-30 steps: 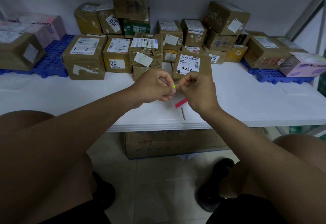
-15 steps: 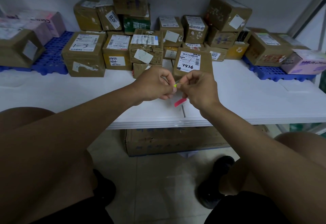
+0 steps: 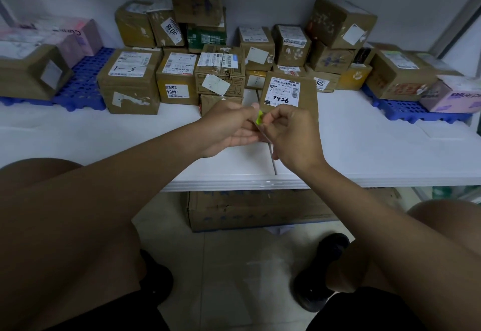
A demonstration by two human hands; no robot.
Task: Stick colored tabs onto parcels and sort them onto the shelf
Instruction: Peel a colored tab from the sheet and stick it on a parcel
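Both my hands meet above the white table, just in front of a brown parcel whose label is hand-marked 7936. My left hand pinches a small yellow-green tab at its fingertips, lower fingers loosely spread. My right hand pinches the same tab from the other side, fingers curled. A thin clear strip seems to hang between the hands; I cannot tell what it is. Many brown parcels stand stacked behind, such as one marked 1-3.
Blue plastic pallets carry more boxes at the far left and at the far right, including pink ones. A large flat carton lies on the floor under the table. My knees and black shoes are below.
The yellow-green tab is more exposed between my fingertips. The pink tab that hung under my right hand is out of sight. My left hand's lower fingers have opened a little.
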